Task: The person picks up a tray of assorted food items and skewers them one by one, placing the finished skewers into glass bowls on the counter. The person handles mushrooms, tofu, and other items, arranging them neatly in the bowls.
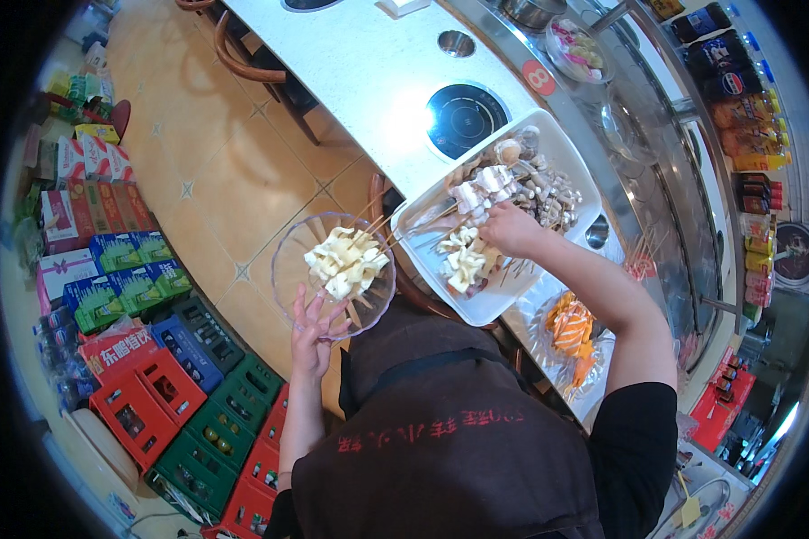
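My left hand point(315, 330) holds a clear scalloped bowl point(288, 269) at its near side, with the fingers spread against it. In the bowl lies a bunch of skewers with pale, frilly folded food point(346, 263), their sticks pointing towards the tray. My right hand point(512, 232) reaches into a white plastic tray point(489, 311), its fingertips down among the skewers and partly hidden. Beside those fingers are more pale frilly skewers point(465, 263). White-and-pink skewers point(483, 191) and greyish skewered pieces point(556, 202) fill the tray's far part. Whether the right fingers grip a stick is hidden.
The tray rests on a white counter point(350, 74) near a round induction hob point(467, 118). Orange sliced food point(570, 323) lies in clear wrapping to the right. A curved metal-edged conveyor point(637, 182) runs behind. Wooden chairs point(239, 64) and stacked crates point(148, 397) stand left.
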The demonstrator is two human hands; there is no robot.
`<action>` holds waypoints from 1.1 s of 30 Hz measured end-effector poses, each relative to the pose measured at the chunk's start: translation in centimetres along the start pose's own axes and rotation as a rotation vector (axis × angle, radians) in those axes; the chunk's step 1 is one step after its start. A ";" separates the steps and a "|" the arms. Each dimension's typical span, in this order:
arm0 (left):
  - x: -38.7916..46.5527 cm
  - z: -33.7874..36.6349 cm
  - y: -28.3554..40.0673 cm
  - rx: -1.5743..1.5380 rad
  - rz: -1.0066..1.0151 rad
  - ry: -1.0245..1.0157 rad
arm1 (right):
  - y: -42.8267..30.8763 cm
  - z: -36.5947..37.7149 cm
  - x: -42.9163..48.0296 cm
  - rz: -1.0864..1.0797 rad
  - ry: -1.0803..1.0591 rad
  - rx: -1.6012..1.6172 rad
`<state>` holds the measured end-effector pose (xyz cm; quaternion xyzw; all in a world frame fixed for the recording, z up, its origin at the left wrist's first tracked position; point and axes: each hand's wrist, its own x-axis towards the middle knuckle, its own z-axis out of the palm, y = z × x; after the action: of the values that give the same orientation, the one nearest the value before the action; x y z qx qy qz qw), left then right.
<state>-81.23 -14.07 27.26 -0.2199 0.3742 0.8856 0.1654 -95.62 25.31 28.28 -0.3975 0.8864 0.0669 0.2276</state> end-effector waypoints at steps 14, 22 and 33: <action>0.2 -0.3 -0.6 0.017 -0.006 -0.004 | -1.3 -8.9 -3.0 0.159 0.307 0.356; 0.3 0.7 -0.4 0.062 -0.047 -0.098 | -5.2 -11.2 -0.2 0.047 0.575 0.855; -0.6 0.9 0.0 0.078 -0.012 -0.048 | -1.2 1.6 -1.1 0.239 0.169 -0.069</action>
<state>-80.97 -13.45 28.14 -0.1943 0.4033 0.8742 0.1881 -93.51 25.76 27.42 -0.3008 0.9406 0.0902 0.1289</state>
